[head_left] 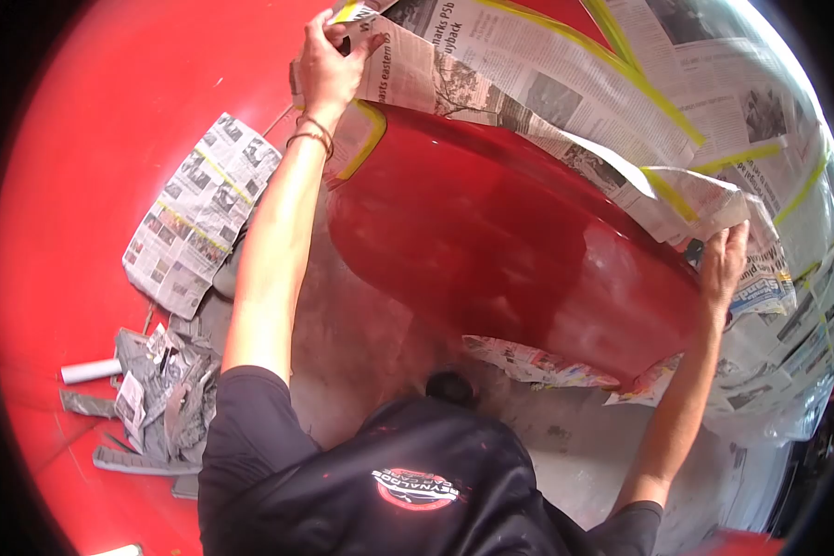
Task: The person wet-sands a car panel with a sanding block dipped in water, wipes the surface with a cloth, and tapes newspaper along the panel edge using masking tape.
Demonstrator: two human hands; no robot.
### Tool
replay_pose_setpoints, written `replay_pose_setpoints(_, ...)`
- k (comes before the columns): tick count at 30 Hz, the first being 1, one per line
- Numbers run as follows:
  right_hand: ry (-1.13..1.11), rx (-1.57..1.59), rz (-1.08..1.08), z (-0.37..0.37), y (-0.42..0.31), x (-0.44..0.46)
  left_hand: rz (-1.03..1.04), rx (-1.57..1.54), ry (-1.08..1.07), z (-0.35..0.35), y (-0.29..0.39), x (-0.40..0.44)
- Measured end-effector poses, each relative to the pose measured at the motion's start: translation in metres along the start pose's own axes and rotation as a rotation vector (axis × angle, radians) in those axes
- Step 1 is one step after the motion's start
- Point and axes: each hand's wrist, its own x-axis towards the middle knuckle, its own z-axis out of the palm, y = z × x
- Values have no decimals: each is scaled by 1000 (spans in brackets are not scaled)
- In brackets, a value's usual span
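Newspaper strip (408, 72): thin, matte, printed, creased; yellow tape (672, 193) at right part. Lies along upper edge of red panel (500, 232), glossy, smooth, curved. Left hand (332, 67): fingers bent at strip's upper-left end, thumb spread; whether pinching, cannot tell. Right hand (725, 264): fingertips closed on strip's right end, thumb hidden. Strip spans between hands. Left of left forearm: taped newspaper sheet (199, 213), flat; below it, crumpled paper pile (171, 394), white roll (91, 371) beside.
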Motion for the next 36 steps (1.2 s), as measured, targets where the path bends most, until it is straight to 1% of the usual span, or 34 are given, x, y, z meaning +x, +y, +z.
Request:
replay_pose_setpoints(1, 0, 125, -29, 9, 6, -12, -28, -25, -38, 3, -12, -7)
replay_pose_setpoints(2, -112, 69, 86, 13, 49, -19, -63, -70, -72, 4, -26, -13)
replay_pose_setpoints(3, -213, 3, 210, 5, 92, -22, -40, -139, -153, 3, -41, -15)
replay_pose_setpoints(4, -241, 151, 225, -5, 92, -29, -88, -186, -191, 0, -45, -22)
replay_pose_setpoints(5, -148, 507, 343, 3, 86, -38, -81, -296, -202, 7, -84, -25)
replay_pose_setpoints(6, -19, 864, 438, 10, 80, -48, -131, -497, -205, -4, -53, -29)
replay_pose_setpoints(7, -252, 943, 199, -1, 60, -46, -247, -655, -273, -11, -59, -29)
replay_pose_setpoints(8, -270, 1006, 226, -3, 54, -52, -274, -644, -375, -20, -74, -26)
replay_pose_setpoints(9, -273, 818, 204, -4, 47, -55, -300, -630, -471, -28, -83, -26)
replay_pose_setpoints(10, -275, 631, 184, -5, 39, -58, -323, -638, -520, -39, -60, -30)
replay_pose_setpoints(11, -248, 192, 120, -4, 31, -62, -318, -598, -594, -48, -56, -31)
replay_pose_setpoints(12, -247, 212, 125, -3, 8, -59, -308, -555, -667, -56, -55, -31)
replay_pose_setpoints(13, -250, 354, 168, -4, 16, -60, -298, -508, -738, -62, -56, -28)
replay_pose_setpoints(14, -254, 499, 208, -4, 29, -59, -233, -622, -761, -67, -72, -31)
replay_pose_setpoints(15, -257, 645, 246, 0, 35, -58, -251, -622, -815, -71, -93, -28)
replay_pose_setpoints(16, -226, 689, 255, -3, 23, -59, -217, -612, -806, -73, -98, -28)
replay_pose_setpoints(17, -272, 651, 255, -7, 22, -58, -183, -604, -799, -74, -103, -28)
replay_pose_setpoints(19, -281, 657, 254, -10, 17, -62, -438, -982, -935, -81, -103, -18)
replay_pose_setpoints(20, -302, 648, 265, -11, 17, -66, -456, -836, -871, -82, -102, -21)
replay_pose_setpoints(22, -347, 631, 279, -12, 16, -69, -466, -737, -975, -86, -109, -12)
replay_pose_setpoints(24, -358, 625, 358, -13, 14, -66, -455, -635, -1106, -89, -111, 2)
replay_pose_setpoints(25, -362, 624, 395, -12, 14, -63, -458, -623, -1133, -87, -115, 8)
replay_pose_setpoints(26, -380, 611, 391, -10, 29, -54, -461, -609, -1160, -84, -118, 15)
replay_pose_setpoints(27, -335, 550, 408, -7, 2, -43, -462, -594, -1188, -80, -125, 22)
replay_pose_setpoints(28, -311, 494, 465, -8, -5, -32, -518, -708, -1121, -73, -127, 21)
replay_pose_setpoints(29, -287, 441, 517, -5, -7, -22, -416, -658, -1078, -65, -128, 24)
replay_pose_setpoints(30, -219, 400, 563, 0, -6, -13, -514, -586, -1021, -57, -118, 25)
replay_pose_setpoints(31, -213, 349, 560, 2, 4, -5, -612, -513, -957, -51, -112, 25)
replay_pose_setpoints(32, -158, 218, 425, 7, 25, -1, -427, -565, -852, -42, -123, 18)
replay_pose_setpoints(33, -98, 89, 287, 15, 39, 1, -377, -589, -799, -33, -135, 13)
replay_pose_setpoints(34, -97, 124, 319, 18, 36, 0, -326, -609, -745, -24, -146, 8)
replay_pose_setpoints(35, -98, 155, 352, 16, 31, 0, -416, -615, -744, -15, -143, 7)
replay_pose_setpoints(36, -51, 171, 357, 18, 13, -4, -521, -523, -694, -16, -120, 6)
